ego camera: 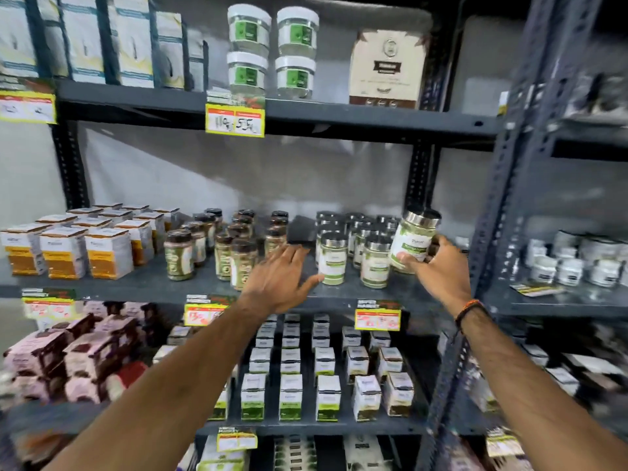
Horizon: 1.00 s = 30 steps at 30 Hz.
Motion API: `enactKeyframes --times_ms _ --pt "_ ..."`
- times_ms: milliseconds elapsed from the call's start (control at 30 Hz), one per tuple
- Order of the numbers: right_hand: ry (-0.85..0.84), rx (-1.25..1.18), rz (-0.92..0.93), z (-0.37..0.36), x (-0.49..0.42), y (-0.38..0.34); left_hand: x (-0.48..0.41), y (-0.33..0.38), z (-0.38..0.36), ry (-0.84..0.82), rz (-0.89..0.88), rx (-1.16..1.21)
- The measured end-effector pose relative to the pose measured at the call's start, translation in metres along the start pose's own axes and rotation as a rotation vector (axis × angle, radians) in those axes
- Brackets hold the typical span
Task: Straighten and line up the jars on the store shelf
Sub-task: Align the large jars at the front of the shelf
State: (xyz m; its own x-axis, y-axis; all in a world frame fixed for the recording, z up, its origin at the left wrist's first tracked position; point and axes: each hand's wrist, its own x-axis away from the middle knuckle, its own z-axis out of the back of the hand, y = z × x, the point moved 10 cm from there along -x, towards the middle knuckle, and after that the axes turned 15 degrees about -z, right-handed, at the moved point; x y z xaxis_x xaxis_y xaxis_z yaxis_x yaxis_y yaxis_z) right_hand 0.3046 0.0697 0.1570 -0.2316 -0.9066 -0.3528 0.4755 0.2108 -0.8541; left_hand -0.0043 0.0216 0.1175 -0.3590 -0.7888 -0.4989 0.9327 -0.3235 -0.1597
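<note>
On the middle shelf (pixel 142 283) stand several silver-lidded jars with white and green labels, among them one at the front left (pixel 332 258) and one at the front middle (pixel 375 261). My right hand (pixel 440 270) grips another such jar (pixel 413 237), tilted to the right and lifted at the right end of the group. My left hand (pixel 280 278) hovers open, fingers spread, just left of the front-left jar, its thumb close to that jar's base. To the left, several brown-lidded jars (pixel 179 254) stand in loose rows.
White and orange boxes (pixel 64 253) fill the shelf's left end. A dark block (pixel 300 231) sits between the two jar groups. White-lidded jars (pixel 249 28) are stacked on the upper shelf. Small boxes (pixel 328 397) line the lower shelf. A steel upright (pixel 509 164) borders the right.
</note>
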Motion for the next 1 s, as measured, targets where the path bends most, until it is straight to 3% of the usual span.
enactKeyframes --times_ms 133,400,767,1000 --pt "0.021 0.073 -0.056 0.004 -0.019 0.039 -0.003 -0.004 -0.047 -0.136 0.049 0.024" --pt "-0.055 0.137 -0.126 -0.033 -0.049 0.094 -0.003 -0.015 -0.098 -0.255 0.053 0.087" --pt "-0.084 0.175 -0.137 -0.056 -0.066 0.105 -0.007 -0.022 -0.106 -0.201 0.009 -0.005" --pt "0.03 0.2 -0.139 -0.055 -0.056 0.106 -0.007 -0.021 -0.105 -0.196 -0.001 -0.023"
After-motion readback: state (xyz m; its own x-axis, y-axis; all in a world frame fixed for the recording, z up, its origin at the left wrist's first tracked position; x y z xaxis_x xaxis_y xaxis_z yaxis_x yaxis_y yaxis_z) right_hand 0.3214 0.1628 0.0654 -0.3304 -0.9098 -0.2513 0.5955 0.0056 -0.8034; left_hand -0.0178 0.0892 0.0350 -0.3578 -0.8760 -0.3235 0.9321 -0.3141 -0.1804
